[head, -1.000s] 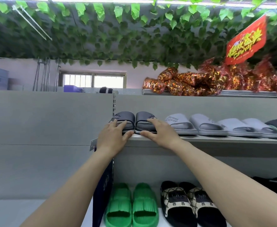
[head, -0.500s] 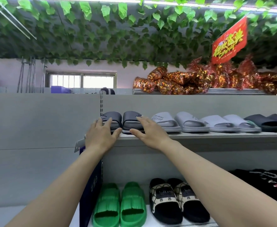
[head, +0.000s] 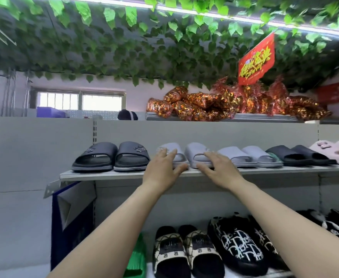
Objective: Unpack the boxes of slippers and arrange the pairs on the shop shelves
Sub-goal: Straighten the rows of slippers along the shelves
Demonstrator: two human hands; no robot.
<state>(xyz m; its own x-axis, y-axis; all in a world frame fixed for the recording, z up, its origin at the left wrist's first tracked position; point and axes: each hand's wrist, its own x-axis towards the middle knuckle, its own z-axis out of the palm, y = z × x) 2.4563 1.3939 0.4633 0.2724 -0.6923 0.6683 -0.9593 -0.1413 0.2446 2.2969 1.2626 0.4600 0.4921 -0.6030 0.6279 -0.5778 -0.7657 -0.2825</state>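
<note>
Mid-frame on the shelf (head: 124,174), the left hand (head: 162,169) and right hand (head: 220,169) rest open-fingered, gripping nothing, on the pale pair (head: 184,155). Best nudge both slippers evenly, toes level, beside the dark pair (head: 112,157).

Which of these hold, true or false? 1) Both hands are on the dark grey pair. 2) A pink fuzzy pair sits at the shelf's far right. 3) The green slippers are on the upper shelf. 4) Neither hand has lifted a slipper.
1) False: the left hand and right hand rest on the light grey pair, beside the dark grey pair.
2) True: the pink fuzzy pair is there.
3) False: the green slippers are on the lower shelf.
4) True: both slippers sit on the upper shelf.
</note>
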